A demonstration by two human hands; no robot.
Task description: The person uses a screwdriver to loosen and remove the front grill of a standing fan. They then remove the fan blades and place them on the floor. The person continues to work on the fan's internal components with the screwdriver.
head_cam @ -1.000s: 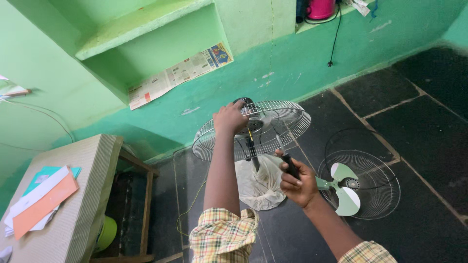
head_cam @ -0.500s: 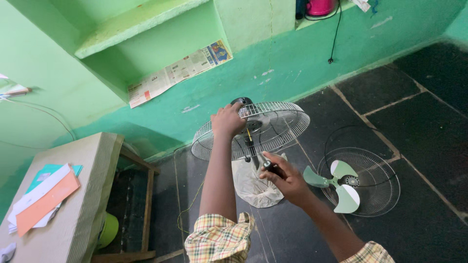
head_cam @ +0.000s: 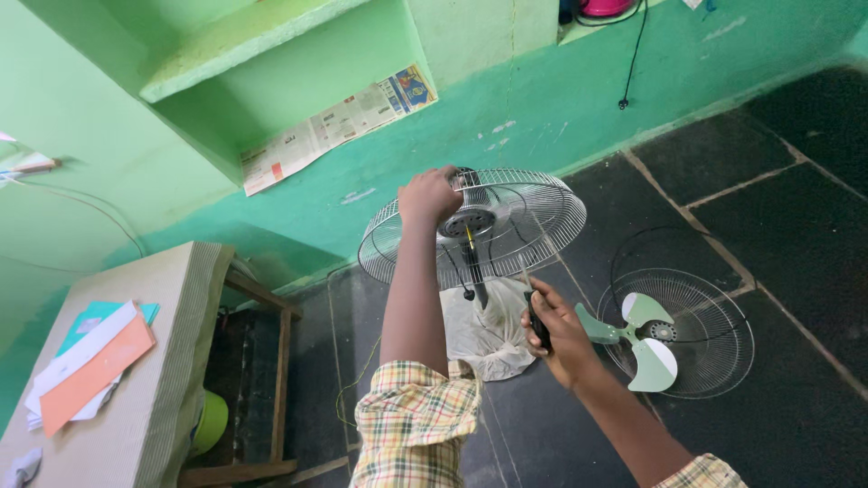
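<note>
The fan's rear guard (head_cam: 488,226) with its motor is held up by the clenched left hand (head_cam: 429,194); below it, a dark screwdriver (head_cam: 536,316) is gripped in the right hand (head_cam: 565,339). Already off, the front grille (head_cam: 696,334) and green blade (head_cam: 637,339) lie on the floor right of the guard, a white bag (head_cam: 488,334) beneath it. Reassembly or further stripping appears left

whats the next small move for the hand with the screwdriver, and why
Probably bring the screwdriver tip up to the motor hub at the middle of the wire fan guard. The left hand already holds the guard by the hub, while the right hand has a grip on the tool lower down, its shaft angled toward the guard but apart from the hub.
</note>
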